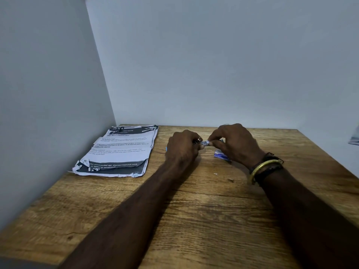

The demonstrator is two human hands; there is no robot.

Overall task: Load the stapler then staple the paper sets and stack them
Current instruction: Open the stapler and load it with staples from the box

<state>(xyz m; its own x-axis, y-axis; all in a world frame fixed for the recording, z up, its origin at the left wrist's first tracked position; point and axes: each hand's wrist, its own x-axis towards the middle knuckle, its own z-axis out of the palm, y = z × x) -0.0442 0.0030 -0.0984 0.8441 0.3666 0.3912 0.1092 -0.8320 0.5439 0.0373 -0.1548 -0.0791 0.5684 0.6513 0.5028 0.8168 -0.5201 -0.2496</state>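
Observation:
Both hands meet above the far middle of the wooden table (194, 210). My left hand (182, 148) is curled round a small stapler, of which only a blue edge (166, 149) and a bit of metal show. My right hand (233, 142) pinches a silvery strip of staples (206, 143) at the stapler's end. Just below the right hand lies a small blue and white staple box (220, 154). A pile of printed paper sheets (122, 150) with torn lower edges lies flat at the far left.
Walls close the table on the left and at the back. A loose staple (215, 173) and a small bit (230, 180) lie on the wood near my right wrist. Something pale shows at the right edge (354, 139).

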